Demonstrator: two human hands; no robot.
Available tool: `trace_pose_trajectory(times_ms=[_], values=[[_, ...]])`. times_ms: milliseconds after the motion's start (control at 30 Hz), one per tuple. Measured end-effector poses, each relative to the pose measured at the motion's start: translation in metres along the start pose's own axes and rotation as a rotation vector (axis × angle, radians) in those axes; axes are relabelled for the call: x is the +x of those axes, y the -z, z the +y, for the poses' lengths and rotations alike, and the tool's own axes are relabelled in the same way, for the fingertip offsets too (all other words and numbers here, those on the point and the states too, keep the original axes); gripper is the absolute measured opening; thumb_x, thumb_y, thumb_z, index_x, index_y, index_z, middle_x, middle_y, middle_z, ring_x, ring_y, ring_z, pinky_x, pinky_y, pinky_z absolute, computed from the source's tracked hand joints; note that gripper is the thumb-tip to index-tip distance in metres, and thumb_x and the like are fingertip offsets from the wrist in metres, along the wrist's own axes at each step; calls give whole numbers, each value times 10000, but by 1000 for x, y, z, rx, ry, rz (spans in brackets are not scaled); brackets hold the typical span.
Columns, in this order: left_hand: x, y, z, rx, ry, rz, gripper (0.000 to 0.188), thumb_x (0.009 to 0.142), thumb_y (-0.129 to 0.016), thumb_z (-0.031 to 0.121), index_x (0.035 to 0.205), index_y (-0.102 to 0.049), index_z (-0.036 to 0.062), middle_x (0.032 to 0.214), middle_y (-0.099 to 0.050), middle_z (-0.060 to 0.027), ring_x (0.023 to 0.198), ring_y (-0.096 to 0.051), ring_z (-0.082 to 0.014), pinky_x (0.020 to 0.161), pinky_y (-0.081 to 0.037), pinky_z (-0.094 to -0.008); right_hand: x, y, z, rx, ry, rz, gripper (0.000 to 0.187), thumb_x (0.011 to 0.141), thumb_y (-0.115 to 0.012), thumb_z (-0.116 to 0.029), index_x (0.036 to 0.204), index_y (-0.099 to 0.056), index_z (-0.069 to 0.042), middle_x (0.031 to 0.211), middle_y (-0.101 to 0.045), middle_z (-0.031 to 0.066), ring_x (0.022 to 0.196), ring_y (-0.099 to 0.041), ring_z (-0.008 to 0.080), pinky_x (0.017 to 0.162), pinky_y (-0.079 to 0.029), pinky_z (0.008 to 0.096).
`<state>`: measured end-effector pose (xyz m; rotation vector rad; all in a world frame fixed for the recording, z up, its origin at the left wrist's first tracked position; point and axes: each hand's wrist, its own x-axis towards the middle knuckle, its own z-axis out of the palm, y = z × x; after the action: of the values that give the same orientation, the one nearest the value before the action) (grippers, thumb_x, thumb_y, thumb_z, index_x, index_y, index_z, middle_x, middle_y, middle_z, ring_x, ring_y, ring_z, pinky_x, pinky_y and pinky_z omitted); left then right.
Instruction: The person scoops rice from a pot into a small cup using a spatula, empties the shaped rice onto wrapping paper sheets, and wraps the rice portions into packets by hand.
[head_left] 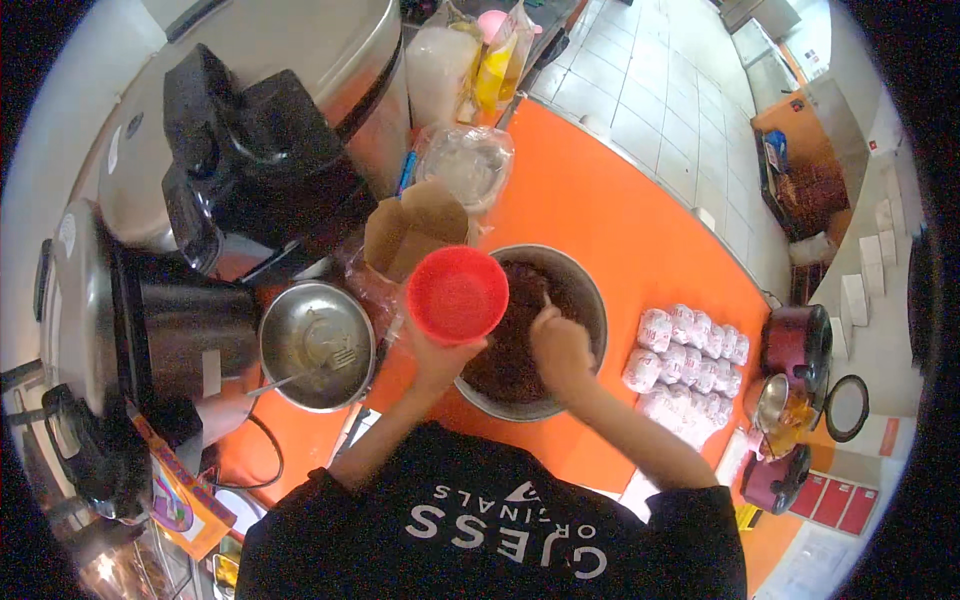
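My left hand (445,352) grips a red plastic bowl (457,294) from its near side and holds it up over the left rim of a round metal pot (592,300). The bowl looks empty. Dark brown food (500,368) lies in the pot; I cannot make out its kind. Over the pot, my right hand (560,345) is closed round the thin handle of a utensil (546,298). The utensil's lower end is hidden in the dark food.
A steel bowl (283,335) with a fork-like utensil stands left, beside large cookers (195,330). Behind the red bowl are an open cardboard box (415,232) and stacked clear lids (465,165). Several wrapped white bundles (685,350) sit right on the orange counter (640,255).
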<state>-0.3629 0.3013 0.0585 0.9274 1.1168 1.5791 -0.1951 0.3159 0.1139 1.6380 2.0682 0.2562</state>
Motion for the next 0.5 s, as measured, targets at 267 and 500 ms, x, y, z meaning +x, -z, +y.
trace_pose_trajectory(times_ms=[267, 500], values=[[12, -11, 16, 35, -149, -79, 1157, 528, -913, 253, 1402, -179, 59, 1372, -349, -133, 1279, -377, -281, 1065, -344, -434, -55, -17, -27, 111, -27, 206, 162, 839, -516, -114, 888, -571, 30, 623, -599, 104, 552, -633, 209, 465, -510, 321], [6, -18, 38, -181, 58, -62, 1102, 591, -885, 190, 1412, -161, 61, 1388, -347, -138, 1271, -402, -268, 1040, -386, -418, -1, 57, 77, 409, 246, -232, 607, 839, -482, -74, 1395, -385, -300, 824, -684, 147, 723, -681, 311, 614, -553, 448]])
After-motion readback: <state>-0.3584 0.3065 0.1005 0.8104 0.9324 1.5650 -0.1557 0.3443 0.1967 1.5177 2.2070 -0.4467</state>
